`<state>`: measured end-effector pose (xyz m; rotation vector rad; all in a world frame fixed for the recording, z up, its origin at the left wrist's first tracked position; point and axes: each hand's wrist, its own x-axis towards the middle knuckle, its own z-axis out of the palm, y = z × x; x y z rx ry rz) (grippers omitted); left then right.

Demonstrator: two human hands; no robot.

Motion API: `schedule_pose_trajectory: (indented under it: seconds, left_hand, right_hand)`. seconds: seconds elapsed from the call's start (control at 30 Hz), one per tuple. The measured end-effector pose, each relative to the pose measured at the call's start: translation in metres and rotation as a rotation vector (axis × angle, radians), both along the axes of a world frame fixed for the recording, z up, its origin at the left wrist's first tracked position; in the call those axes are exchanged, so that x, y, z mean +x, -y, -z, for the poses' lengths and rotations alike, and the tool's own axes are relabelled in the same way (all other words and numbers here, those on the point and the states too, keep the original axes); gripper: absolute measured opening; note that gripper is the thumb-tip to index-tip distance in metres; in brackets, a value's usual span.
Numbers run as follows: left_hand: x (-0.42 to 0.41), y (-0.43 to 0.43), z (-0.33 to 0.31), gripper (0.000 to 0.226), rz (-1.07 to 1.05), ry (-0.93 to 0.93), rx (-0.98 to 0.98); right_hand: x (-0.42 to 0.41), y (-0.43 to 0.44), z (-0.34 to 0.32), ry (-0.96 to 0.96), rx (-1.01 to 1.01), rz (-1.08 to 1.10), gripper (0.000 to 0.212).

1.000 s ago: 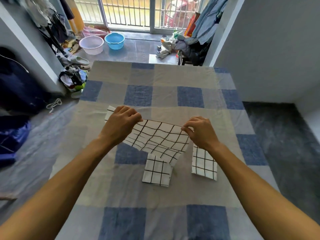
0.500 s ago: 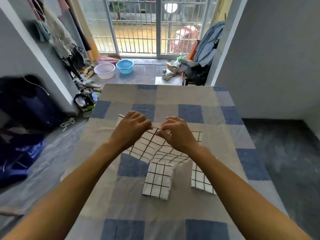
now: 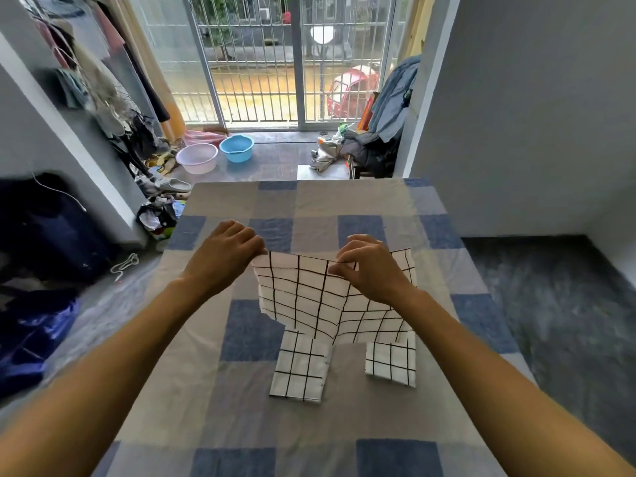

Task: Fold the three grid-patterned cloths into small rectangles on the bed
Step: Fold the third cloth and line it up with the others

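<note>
A white cloth with a black grid (image 3: 309,297) hangs lifted above the blue-and-grey checked bed (image 3: 241,401). My left hand (image 3: 227,256) pinches its top left corner. My right hand (image 3: 370,266) pinches the top edge near the middle, and the cloth's right part shows behind that hand. Two more grid cloths lie folded into small rectangles on the bed below: one (image 3: 299,368) in the centre and one (image 3: 390,363) to its right. The hanging cloth covers their far edges.
A grey wall (image 3: 533,115) runs along the bed's right side, with dark floor (image 3: 557,311) beside it. Beyond the bed's far end are two basins (image 3: 216,154), shoes, a pile of clothes (image 3: 364,149) and a barred door. Dark bags (image 3: 41,235) lie on the left.
Both hands have lifted the cloth higher and drawn apart again after coming close together half a second ago. The camera has tilted up, showing more of the door.
</note>
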<state>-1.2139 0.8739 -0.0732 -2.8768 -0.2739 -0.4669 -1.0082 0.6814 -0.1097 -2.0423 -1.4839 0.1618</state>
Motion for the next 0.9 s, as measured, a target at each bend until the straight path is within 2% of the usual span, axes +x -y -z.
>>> schedule_pose_trajectory:
  seconds: [0.17,0.3,0.43,0.53,0.73,0.9]
  left_hand:
    - [0.011,-0.003,-0.009,0.021,-0.036,0.082,0.001]
    - [0.024,-0.004,-0.011,0.022,-0.115,0.141,-0.001]
    - [0.042,0.015,-0.004,0.043,-0.161,0.235,-0.123]
    - [0.052,0.049,0.007,0.037,-0.096,0.3,-0.248]
    - [0.065,0.093,0.039,0.035,-0.08,0.171,-0.56]
    - [0.068,0.107,0.05,0.032,-0.119,0.259,-0.706]
  right_hand:
    - [0.007,0.013,-0.012,0.019,-0.067,0.017,0.03]
    - [0.014,0.021,-0.019,-0.078,-0.132,0.006,0.021]
    - [0.012,0.023,-0.026,-0.192,-0.097,0.044,0.021]
    - [0.009,0.022,-0.029,-0.264,-0.069,0.082,0.02]
    - [0.008,0.014,-0.028,-0.274,-0.011,0.083,0.019]
    - [0.009,0.012,-0.024,-0.232,-0.007,0.078,0.018]
